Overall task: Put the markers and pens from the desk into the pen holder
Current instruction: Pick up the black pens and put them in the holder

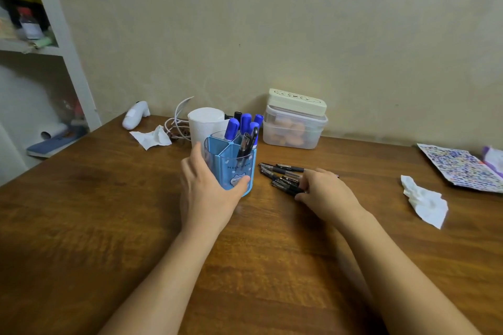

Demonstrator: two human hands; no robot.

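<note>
Markers (246,124) with blue caps are standing upright in the rear compartments of the blue pen holder (236,168), and a couple of black pens (247,144) are leaning in a front compartment on its right side. The pen holder is sitting on the wooden desk (109,226), a little back from the middle, just in front of a white cylindrical container (205,124).

The left hand (209,190) is wrapping around the holder's left and front wall: the thumb is pressing across the front near the base, the fingers are curving round the far left side, and the palm is lying against the plastic, so this hand is closed on the holder.

Just to the right of the holder, a loose cluster of black pens (283,175) is lying flat on the desk, tips pointing left toward the holder. The right hand (326,193) is resting palm down over the right end of that cluster, with its fingers bent and touching the nearest pens. Whether the fingers are actually pinching one pen or only lying on them I cannot tell, since the hand is covering the contact.

A lidded clear food box (295,128) is standing behind the loose pens by the wall, and a crumpled tissue (424,200) is lying well apart on the right.
</note>
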